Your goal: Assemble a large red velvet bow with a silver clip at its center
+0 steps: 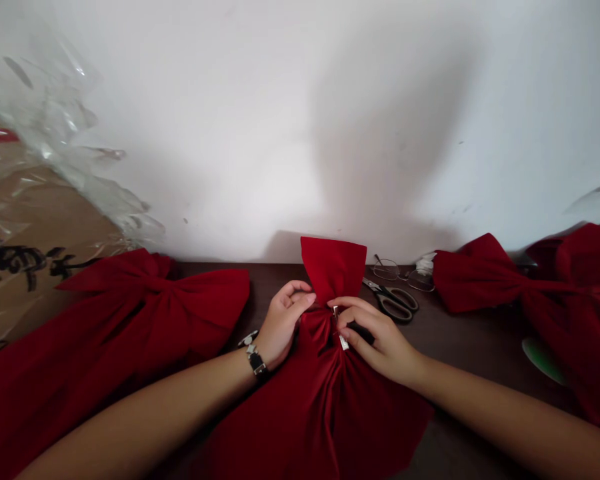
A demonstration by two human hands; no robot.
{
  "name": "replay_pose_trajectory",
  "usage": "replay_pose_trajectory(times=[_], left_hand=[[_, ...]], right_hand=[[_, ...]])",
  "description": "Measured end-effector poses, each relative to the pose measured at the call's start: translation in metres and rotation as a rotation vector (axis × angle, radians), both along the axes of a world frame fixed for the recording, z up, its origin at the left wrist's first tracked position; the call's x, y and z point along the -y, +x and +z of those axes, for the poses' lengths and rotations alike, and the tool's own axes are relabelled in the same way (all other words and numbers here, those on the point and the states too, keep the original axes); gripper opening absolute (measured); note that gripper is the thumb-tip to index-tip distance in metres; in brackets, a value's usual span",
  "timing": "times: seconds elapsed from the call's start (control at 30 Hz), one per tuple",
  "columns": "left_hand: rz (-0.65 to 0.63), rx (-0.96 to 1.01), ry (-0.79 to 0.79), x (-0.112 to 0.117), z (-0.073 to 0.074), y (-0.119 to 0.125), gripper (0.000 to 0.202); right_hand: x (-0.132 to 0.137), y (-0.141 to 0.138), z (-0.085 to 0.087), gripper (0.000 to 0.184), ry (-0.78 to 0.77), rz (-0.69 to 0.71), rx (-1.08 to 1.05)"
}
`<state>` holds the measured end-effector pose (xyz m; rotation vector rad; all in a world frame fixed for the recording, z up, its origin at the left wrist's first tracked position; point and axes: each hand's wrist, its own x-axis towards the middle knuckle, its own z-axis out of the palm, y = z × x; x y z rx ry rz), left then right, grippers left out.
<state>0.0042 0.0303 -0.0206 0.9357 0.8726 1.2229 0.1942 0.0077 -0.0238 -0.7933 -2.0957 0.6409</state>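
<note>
A piece of red fabric (330, 407) lies in front of me, gathered tightly at its middle, with a short flared end (336, 263) standing up above the gather. My left hand (285, 319) pinches the left side of the gather, and its wrist wears a watch and bracelet (256, 360). Between the closed fingers of my right hand (375, 337) is a narrow silver metal clip (343, 341), held upright against the right side of the gather. Part of the clip is hidden behind my fingers.
Finished-looking red bows lie left (155, 300) and right (485, 273). Black-handled scissors (397, 303) and eyeglasses (387, 269) rest behind my right hand on the dark table (450, 347). A cardboard box (45, 220) with clear plastic stands left; a white wall (220, 133) rises behind.
</note>
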Motion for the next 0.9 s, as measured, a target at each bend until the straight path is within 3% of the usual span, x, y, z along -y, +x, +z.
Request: replay_pose_trajectory(times=[0.73, 0.9], left_hand=[[0.002, -0.034, 0.018, 0.0011, 0.0019, 0.0010, 0.025], [0.031, -0.100, 0.126, 0.0017, 0.0027, 0.0016, 0.025]], right_hand=[[0.0005, 0.0003, 0.0011, 0.011, 0.003, -0.009, 0.012], [0.0010, 0.0010, 0.0001, 0.010, 0.013, 0.004, 0.016]])
